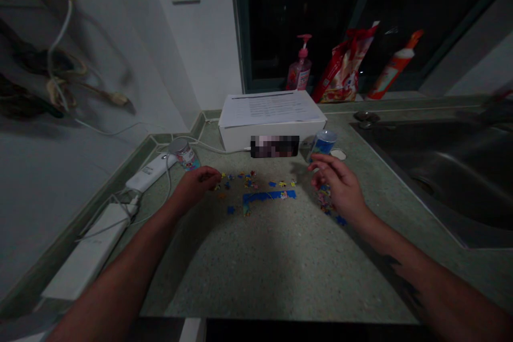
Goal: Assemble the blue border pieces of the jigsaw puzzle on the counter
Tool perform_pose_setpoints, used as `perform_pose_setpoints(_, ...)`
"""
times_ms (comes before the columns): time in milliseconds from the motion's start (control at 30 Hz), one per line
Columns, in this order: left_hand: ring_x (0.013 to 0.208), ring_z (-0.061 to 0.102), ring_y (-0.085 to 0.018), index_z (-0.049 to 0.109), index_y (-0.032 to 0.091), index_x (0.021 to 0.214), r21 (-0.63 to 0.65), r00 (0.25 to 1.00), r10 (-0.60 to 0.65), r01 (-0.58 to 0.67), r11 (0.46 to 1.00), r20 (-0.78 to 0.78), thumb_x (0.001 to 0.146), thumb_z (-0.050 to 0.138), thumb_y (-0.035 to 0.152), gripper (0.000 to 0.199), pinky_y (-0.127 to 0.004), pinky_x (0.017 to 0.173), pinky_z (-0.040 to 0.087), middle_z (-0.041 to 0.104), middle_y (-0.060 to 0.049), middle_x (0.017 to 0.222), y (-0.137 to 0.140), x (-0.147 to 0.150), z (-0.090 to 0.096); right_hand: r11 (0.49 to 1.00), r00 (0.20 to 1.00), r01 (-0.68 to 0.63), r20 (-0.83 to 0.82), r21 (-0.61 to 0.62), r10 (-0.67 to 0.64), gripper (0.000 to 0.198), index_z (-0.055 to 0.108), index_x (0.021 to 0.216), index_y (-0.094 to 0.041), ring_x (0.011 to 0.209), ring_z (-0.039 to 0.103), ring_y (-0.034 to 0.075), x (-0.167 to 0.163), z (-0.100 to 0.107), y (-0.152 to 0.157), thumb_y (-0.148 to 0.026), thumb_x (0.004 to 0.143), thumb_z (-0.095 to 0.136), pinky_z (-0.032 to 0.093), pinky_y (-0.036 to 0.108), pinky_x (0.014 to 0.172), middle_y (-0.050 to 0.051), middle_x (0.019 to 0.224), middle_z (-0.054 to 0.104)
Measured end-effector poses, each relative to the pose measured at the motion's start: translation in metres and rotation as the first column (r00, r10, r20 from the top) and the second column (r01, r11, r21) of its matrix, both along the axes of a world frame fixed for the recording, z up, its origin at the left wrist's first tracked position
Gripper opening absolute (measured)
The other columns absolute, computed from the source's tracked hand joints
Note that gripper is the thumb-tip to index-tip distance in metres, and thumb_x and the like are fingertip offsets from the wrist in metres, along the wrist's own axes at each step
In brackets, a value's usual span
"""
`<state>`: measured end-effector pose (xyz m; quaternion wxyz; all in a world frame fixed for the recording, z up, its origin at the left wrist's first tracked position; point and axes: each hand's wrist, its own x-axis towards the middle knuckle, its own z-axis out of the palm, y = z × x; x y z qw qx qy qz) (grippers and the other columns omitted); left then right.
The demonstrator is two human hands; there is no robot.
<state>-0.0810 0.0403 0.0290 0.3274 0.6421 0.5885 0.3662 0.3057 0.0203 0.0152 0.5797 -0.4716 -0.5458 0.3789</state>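
My left hand [199, 180] is over the left side of the loose jigsaw puzzle pieces [241, 175], its fingers curled together. Whatever may be between its fingertips is too small and dark to make out. My right hand [340, 186] hovers above a second heap of puzzle pieces [324, 203], partly covering it; its fingers are bent but apart, with nothing visible in them. Between the hands lies a joined strip of blue puzzle edge [266, 196], with a short leg running down at its left end. A single blue piece [231, 209] sits just below left of it.
Behind the pieces, a phone [274, 147] leans on a white box [236, 138] topped with printed paper. A blue can [324, 142] and a lidded jar [185, 155] flank it. Power strips [90, 248] and cables lie left; a sink [441, 171] is right.
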Motion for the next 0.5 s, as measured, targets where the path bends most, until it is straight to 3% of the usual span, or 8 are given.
perform_pose_setpoints(233, 0.070, 0.070, -0.025, 0.081, 0.027, 0.077, 0.019, 0.980, -0.047, 0.052, 0.998, -0.192, 0.078, 0.074, 0.056, 0.030, -0.034, 0.066, 0.051, 0.079, -0.004, 0.074, 0.003, -0.007, 0.003, 0.998, 0.997, 0.062, 0.042, 0.017, -0.063, 0.033, 0.073, 0.118, -0.032, 0.064, 0.068, 0.021, 0.006, 0.009, -0.002, -0.059, 0.099, 0.071, 0.058, 0.038, 0.055, 0.004, 0.100, 0.079)
perform_pose_setpoints(500, 0.069, 0.069, -0.025, 0.081, 0.026, 0.080, 0.048, 0.989, 0.014, -0.007, 0.999, -0.148, 0.080, 0.075, 0.052, 0.027, -0.036, 0.069, 0.053, 0.077, -0.004, 0.072, 0.004, -0.010, -0.001, 0.997, 0.997, 0.077, 0.013, -0.009, -0.077, 0.027, 0.074, 0.117, -0.034, 0.066, 0.069, 0.020, 0.006, 0.012, -0.003, -0.054, 0.100, 0.070, 0.059, 0.037, 0.056, 0.003, 0.100, 0.079)
